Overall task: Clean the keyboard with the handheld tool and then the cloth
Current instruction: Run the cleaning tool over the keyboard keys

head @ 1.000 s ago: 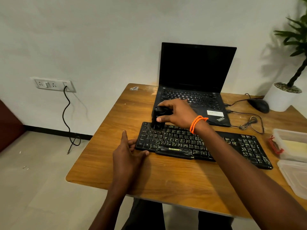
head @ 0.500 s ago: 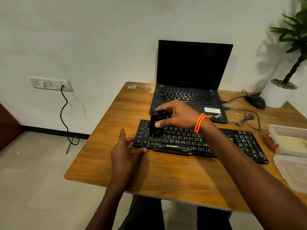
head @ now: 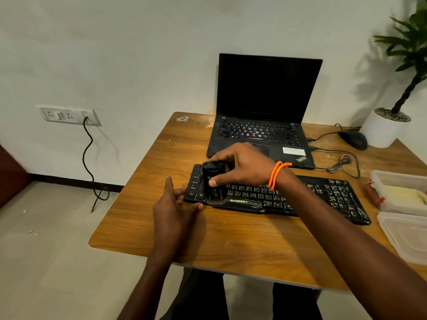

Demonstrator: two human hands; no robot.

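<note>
A black keyboard (head: 300,197) lies across the wooden table (head: 231,239) in front of me. My right hand (head: 242,167), with an orange band on the wrist, grips a black handheld cleaning tool (head: 212,181) that stands upright on the keyboard's left end, its brush end down near the front row of keys. My left hand (head: 175,204) holds the keyboard's front left corner, thumb on the front edge and fingers against the side. A pale yellow cloth (head: 404,196) lies in a clear plastic box at the right edge.
An open black laptop (head: 265,107) stands behind the keyboard. A black mouse (head: 353,139) with a coiled cable and a potted plant (head: 388,125) sit at the back right. A clear box (head: 379,181) and its lid (head: 406,236) occupy the right edge. A wall socket (head: 67,115) has a cable hanging.
My right hand has drawn the tool from the keyboard's back rows toward the front edge at the left end. My left hand has stayed at the front left corner.
</note>
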